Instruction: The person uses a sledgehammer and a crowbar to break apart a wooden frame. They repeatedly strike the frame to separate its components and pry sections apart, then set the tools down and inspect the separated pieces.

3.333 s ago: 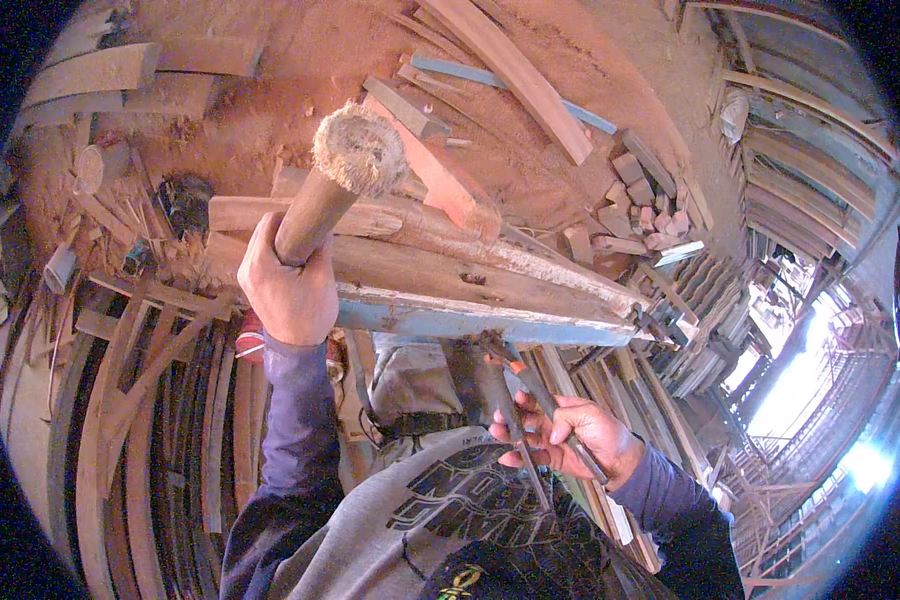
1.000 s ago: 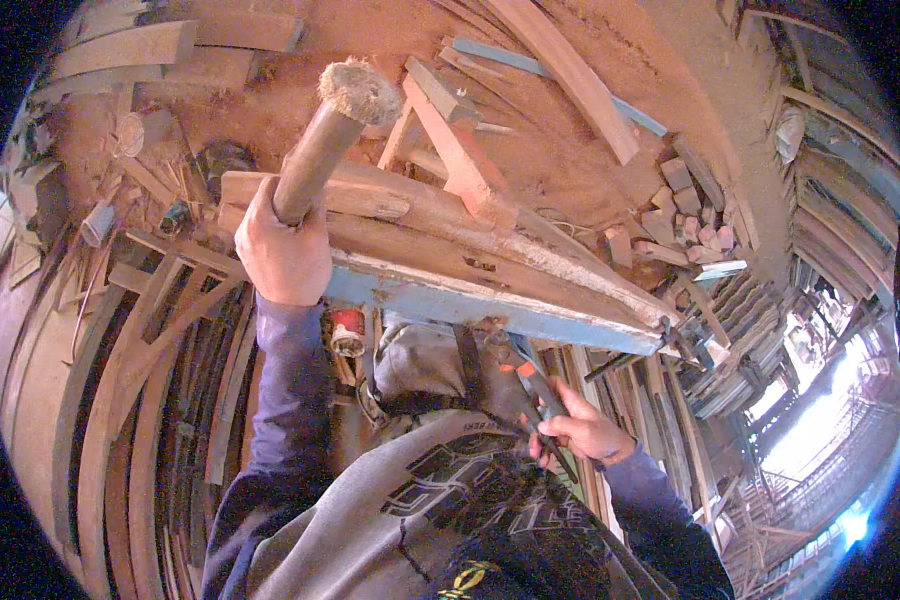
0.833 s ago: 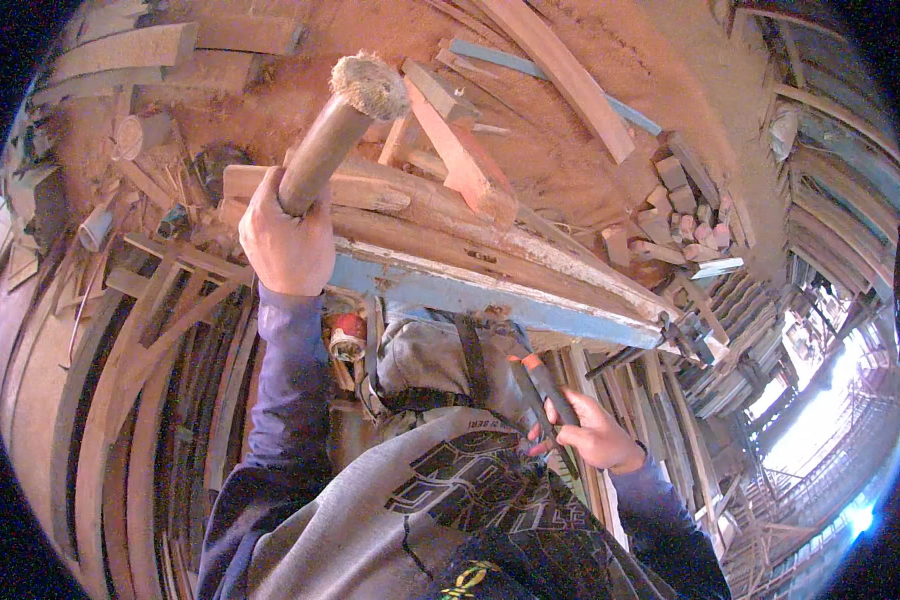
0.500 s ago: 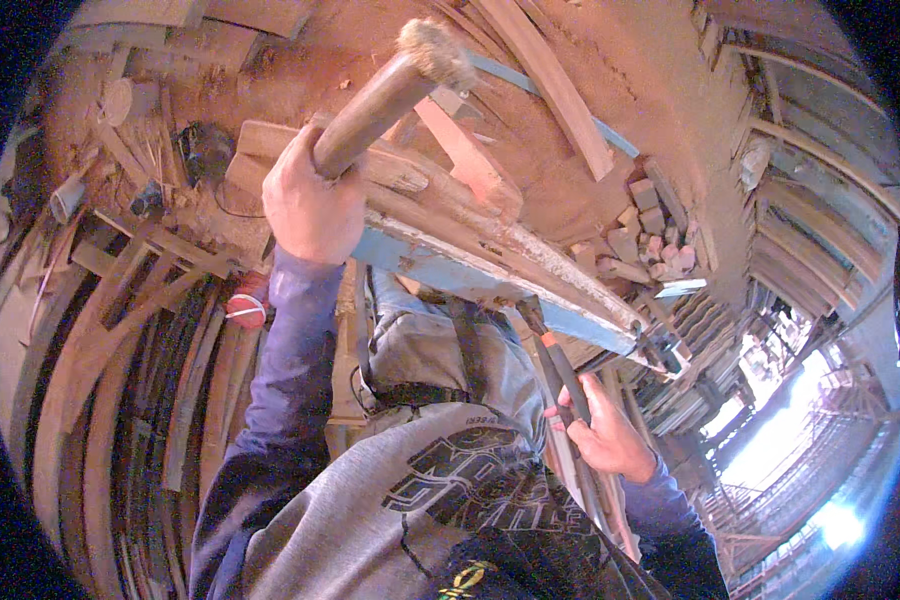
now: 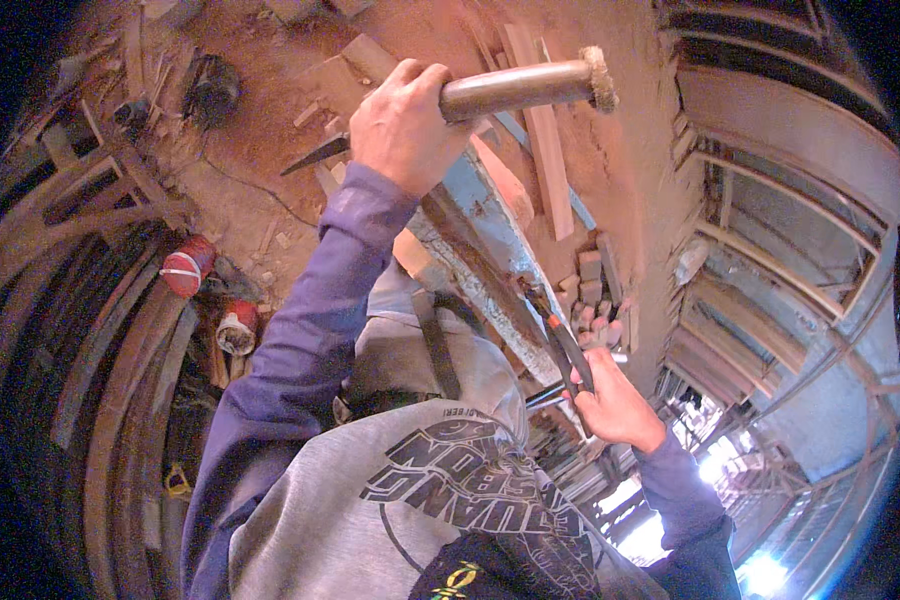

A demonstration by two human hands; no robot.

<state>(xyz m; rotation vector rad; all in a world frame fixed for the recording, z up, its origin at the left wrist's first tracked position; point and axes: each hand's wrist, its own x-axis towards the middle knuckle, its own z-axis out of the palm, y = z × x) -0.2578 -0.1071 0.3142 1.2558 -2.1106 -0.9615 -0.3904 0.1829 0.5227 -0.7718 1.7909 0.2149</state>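
Observation:
My left hand is raised, closed around a wooden-handled chisel. The handle's frayed butt points right; a dark tapered blade sticks out on the left of the fist. My right hand, lower and to the right, grips dark-handled pliers with an orange band. Their jaws rest at the face of a long wooden beam; whether they pinch anything there is too small to tell. Flaking white and blue paint covers parts of the beam, which slants in front of my body from upper left to lower right.
Loose planks lie on the reddish-brown floor ahead, with a heap of wood offcuts near the beam. Long curved timbers stack up on the left, beside a red-wrapped bundle. Timber framing stands along the right.
My left hand has moved right, and the chisel has swung so its butt points right and its blade shows. The view has turned; the beam slants more steeply. The pliers stay at the beam.

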